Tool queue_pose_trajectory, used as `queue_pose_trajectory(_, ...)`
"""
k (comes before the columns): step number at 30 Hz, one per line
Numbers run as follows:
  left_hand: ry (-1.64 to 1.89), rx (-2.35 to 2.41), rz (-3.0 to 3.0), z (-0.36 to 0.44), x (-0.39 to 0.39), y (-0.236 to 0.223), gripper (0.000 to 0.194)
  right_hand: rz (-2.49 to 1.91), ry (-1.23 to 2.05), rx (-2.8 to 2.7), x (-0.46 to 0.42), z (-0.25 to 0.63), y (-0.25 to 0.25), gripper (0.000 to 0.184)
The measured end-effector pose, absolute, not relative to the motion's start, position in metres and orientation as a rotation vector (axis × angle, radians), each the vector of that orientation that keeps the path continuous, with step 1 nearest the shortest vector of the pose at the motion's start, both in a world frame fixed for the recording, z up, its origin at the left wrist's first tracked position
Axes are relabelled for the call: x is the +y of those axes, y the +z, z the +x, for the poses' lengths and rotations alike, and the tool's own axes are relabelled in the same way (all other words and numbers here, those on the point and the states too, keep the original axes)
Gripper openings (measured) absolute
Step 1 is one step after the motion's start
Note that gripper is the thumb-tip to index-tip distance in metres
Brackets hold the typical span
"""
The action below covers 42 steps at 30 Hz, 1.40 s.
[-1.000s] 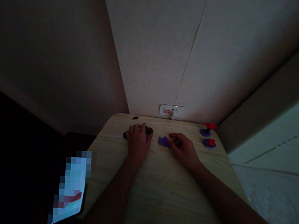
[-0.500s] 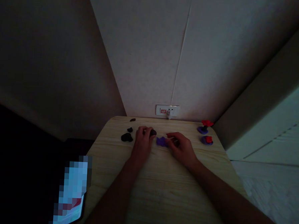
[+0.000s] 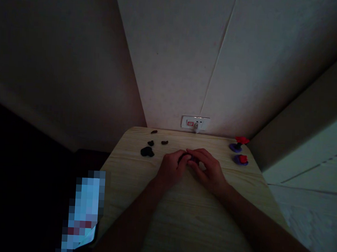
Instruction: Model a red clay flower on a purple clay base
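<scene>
My left hand (image 3: 173,165) and my right hand (image 3: 207,166) are drawn together over the table. Between their closed fingers sits a dark purple piece of modelling clay (image 3: 194,160), mostly covered by the fingers. To the left of my hands lies a small brown clay piece (image 3: 164,142). Farther left are a flat black clay lump (image 3: 146,151), a smaller black lump (image 3: 151,143) and another brown bit (image 3: 154,132) near the back edge.
At the back right stands a red flower shape (image 3: 242,140) on a purple base (image 3: 235,147). In front of it is a red and purple piece (image 3: 242,159). A wall socket (image 3: 195,122) holds a plug. A lit, pixelated screen (image 3: 87,200) is at lower left.
My left hand has moved right to meet my right hand at the purple clay. A brown piece now lies on the table where my left hand was. The view has shifted slightly.
</scene>
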<state>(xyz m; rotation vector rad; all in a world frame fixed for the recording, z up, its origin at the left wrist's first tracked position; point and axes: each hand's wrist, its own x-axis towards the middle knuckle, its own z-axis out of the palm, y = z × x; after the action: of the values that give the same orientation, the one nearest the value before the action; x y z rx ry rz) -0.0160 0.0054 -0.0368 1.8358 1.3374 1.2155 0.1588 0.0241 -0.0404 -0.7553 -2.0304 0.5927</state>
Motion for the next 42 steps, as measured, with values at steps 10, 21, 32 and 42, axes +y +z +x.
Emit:
queue_pose_trajectory(10,1.333,1.193,1.195,-0.003,0.009,-0.044,0.054,-0.693,0.451,-2.031,0.020,0.155,-0.032,0.019)
queue_pose_trajectory(21,1.288,1.012,0.722,0.000,0.009,-0.039,0.051,-0.676,0.477,-1.921,0.018,0.153,-0.043,0.026)
queue_pose_trajectory(32,1.300,0.781,0.541,-0.008,0.011,-0.027,0.038,-0.822,0.754,-1.686,0.024,0.159,-0.054,0.029)
queue_pose_trajectory(42,1.291,0.764,0.595,-0.006,0.011,-0.031,0.046,-0.790,0.856,-1.576,0.023,0.156,-0.052,0.034)
